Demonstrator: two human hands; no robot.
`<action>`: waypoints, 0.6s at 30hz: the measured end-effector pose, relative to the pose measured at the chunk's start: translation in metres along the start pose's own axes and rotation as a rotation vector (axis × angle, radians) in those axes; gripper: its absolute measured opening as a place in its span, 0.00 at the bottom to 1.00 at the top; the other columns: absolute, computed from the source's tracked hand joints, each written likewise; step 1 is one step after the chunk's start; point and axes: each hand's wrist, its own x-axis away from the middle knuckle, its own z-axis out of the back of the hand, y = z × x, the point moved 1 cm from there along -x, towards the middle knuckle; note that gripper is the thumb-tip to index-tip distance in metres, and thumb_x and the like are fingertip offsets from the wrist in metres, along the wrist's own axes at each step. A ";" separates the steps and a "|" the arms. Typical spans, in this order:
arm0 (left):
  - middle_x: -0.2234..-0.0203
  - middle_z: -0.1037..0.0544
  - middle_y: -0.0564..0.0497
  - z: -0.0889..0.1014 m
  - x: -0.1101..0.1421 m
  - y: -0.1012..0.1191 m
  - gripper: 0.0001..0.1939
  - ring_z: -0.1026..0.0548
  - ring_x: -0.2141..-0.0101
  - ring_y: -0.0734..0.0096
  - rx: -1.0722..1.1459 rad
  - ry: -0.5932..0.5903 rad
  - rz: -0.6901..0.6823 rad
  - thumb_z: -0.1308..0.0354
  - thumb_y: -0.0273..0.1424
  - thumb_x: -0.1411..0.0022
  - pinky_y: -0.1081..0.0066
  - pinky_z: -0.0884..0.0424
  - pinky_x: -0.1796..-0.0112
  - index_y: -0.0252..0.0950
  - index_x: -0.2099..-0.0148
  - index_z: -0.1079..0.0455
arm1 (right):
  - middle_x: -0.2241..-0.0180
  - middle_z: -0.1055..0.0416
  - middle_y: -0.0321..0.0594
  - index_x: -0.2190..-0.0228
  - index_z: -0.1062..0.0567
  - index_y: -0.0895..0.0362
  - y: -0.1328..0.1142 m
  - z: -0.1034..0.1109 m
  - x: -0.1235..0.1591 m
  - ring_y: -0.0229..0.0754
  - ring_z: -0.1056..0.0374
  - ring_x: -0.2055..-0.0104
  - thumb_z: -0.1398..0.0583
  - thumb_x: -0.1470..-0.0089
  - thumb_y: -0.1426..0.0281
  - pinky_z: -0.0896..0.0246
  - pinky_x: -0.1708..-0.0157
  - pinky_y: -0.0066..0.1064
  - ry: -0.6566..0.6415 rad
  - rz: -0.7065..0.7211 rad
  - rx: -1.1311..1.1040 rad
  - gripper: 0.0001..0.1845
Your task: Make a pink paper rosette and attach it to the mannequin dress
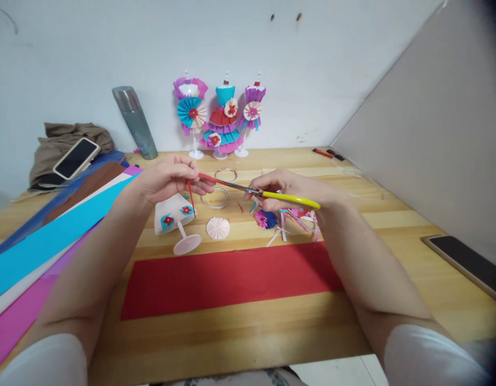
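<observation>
My left hand (173, 177) pinches a narrow red paper strip (192, 199), one end hanging below the fingers. In my right hand (294, 187) is a pair of scissors with yellow handles (290, 199); the blades point left and meet the red strip near my left fingertips. Below my left hand, a small white dress form (187, 245) lies tilted, with blue and red paper flowers on it. A pale pink pleated paper rosette (217, 228) rests to its right. Nearer to me a wide sheet of red paper (231, 281) lies flat on the wooden table.
Three dress forms in paper dresses (221, 118) stand against the wall. A grey bottle (135, 123) is behind my left hand. Coloured paper sheets (63, 236) and a phone (76, 158) lie left. Another phone (468, 262) is at right. Paper scraps (300, 220) lie under my right hand.
</observation>
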 end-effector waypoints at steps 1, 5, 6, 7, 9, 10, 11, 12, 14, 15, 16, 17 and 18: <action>0.71 0.15 0.40 0.000 0.000 0.000 0.09 0.15 0.67 0.55 0.009 0.001 0.002 0.31 0.27 0.50 0.57 0.19 0.57 0.31 0.75 0.29 | 0.70 0.28 0.37 0.61 0.22 0.57 0.000 0.000 0.000 0.38 0.37 0.70 0.36 0.46 0.48 0.41 0.70 0.30 -0.003 0.005 -0.004 0.24; 0.71 0.15 0.40 0.001 0.000 0.000 0.08 0.15 0.67 0.57 0.029 0.013 -0.004 0.31 0.26 0.50 0.60 0.19 0.59 0.31 0.75 0.27 | 0.70 0.30 0.36 0.62 0.22 0.59 0.002 -0.001 -0.001 0.37 0.38 0.70 0.36 0.45 0.49 0.42 0.71 0.29 -0.010 0.026 0.007 0.24; 0.71 0.15 0.40 0.001 0.000 0.000 0.08 0.15 0.67 0.57 0.028 0.016 -0.009 0.31 0.26 0.50 0.60 0.19 0.58 0.31 0.75 0.27 | 0.70 0.29 0.36 0.61 0.22 0.59 0.002 -0.001 -0.001 0.38 0.37 0.70 0.36 0.45 0.49 0.41 0.70 0.30 -0.010 0.034 0.011 0.24; 0.72 0.15 0.41 0.001 0.000 0.000 0.08 0.15 0.67 0.58 0.026 0.019 -0.015 0.31 0.26 0.50 0.60 0.19 0.58 0.31 0.75 0.28 | 0.70 0.29 0.36 0.61 0.22 0.59 0.003 -0.001 -0.001 0.38 0.37 0.70 0.36 0.45 0.49 0.41 0.70 0.30 -0.005 0.046 0.013 0.25; 0.72 0.15 0.41 0.001 0.000 -0.001 0.09 0.15 0.67 0.58 0.022 0.022 -0.020 0.30 0.26 0.50 0.61 0.19 0.59 0.31 0.75 0.28 | 0.70 0.29 0.37 0.60 0.22 0.59 0.003 -0.001 -0.001 0.38 0.37 0.69 0.36 0.45 0.49 0.40 0.69 0.31 0.004 0.066 0.016 0.25; 0.72 0.15 0.41 0.000 0.001 -0.001 0.09 0.15 0.67 0.58 0.022 0.021 -0.021 0.30 0.26 0.50 0.61 0.19 0.59 0.31 0.75 0.28 | 0.70 0.29 0.37 0.61 0.22 0.60 0.003 0.000 -0.001 0.38 0.37 0.69 0.36 0.45 0.49 0.40 0.69 0.31 0.006 0.068 0.018 0.25; 0.72 0.15 0.41 0.000 0.001 -0.001 0.09 0.15 0.67 0.57 0.022 0.019 -0.019 0.30 0.26 0.50 0.60 0.19 0.59 0.31 0.75 0.28 | 0.70 0.29 0.37 0.61 0.22 0.59 0.004 0.000 -0.002 0.39 0.37 0.69 0.36 0.45 0.50 0.40 0.69 0.31 0.008 0.066 0.022 0.25; 0.72 0.15 0.41 0.000 0.001 -0.001 0.09 0.15 0.67 0.57 0.023 0.017 -0.015 0.30 0.26 0.50 0.59 0.19 0.58 0.31 0.75 0.28 | 0.70 0.29 0.37 0.61 0.22 0.59 0.004 0.000 -0.002 0.38 0.37 0.69 0.37 0.45 0.50 0.40 0.68 0.31 0.008 0.061 0.027 0.24; 0.72 0.15 0.40 0.000 0.001 0.000 0.09 0.15 0.66 0.55 0.024 0.014 -0.010 0.30 0.26 0.50 0.57 0.19 0.56 0.31 0.75 0.28 | 0.69 0.29 0.37 0.61 0.22 0.59 0.004 0.000 -0.002 0.38 0.37 0.69 0.36 0.45 0.50 0.41 0.69 0.31 0.011 0.073 0.031 0.24; 0.71 0.15 0.40 -0.001 0.001 0.000 0.09 0.15 0.66 0.55 0.023 0.014 -0.006 0.30 0.26 0.50 0.56 0.20 0.55 0.31 0.74 0.28 | 0.70 0.29 0.37 0.61 0.21 0.59 0.004 0.000 -0.002 0.38 0.38 0.69 0.36 0.46 0.49 0.41 0.69 0.31 0.016 0.086 0.028 0.24; 0.71 0.15 0.40 -0.001 0.001 0.000 0.09 0.15 0.66 0.55 0.020 0.016 -0.002 0.30 0.26 0.50 0.55 0.20 0.54 0.31 0.74 0.28 | 0.69 0.29 0.37 0.61 0.21 0.58 0.005 0.000 -0.002 0.38 0.37 0.69 0.36 0.46 0.49 0.41 0.69 0.31 0.019 0.091 0.025 0.24; 0.71 0.15 0.40 -0.001 0.001 0.001 0.09 0.15 0.66 0.55 0.017 0.018 0.002 0.31 0.25 0.50 0.55 0.20 0.54 0.31 0.74 0.28 | 0.69 0.29 0.37 0.61 0.21 0.58 0.005 0.000 -0.002 0.38 0.37 0.69 0.36 0.46 0.50 0.40 0.69 0.31 0.021 0.090 0.024 0.24; 0.72 0.15 0.40 -0.002 0.002 0.002 0.08 0.15 0.66 0.55 0.015 0.022 0.004 0.31 0.25 0.50 0.55 0.20 0.54 0.30 0.75 0.28 | 0.69 0.28 0.37 0.61 0.22 0.58 0.005 0.000 -0.001 0.39 0.36 0.69 0.36 0.46 0.50 0.40 0.69 0.31 0.023 0.081 0.025 0.23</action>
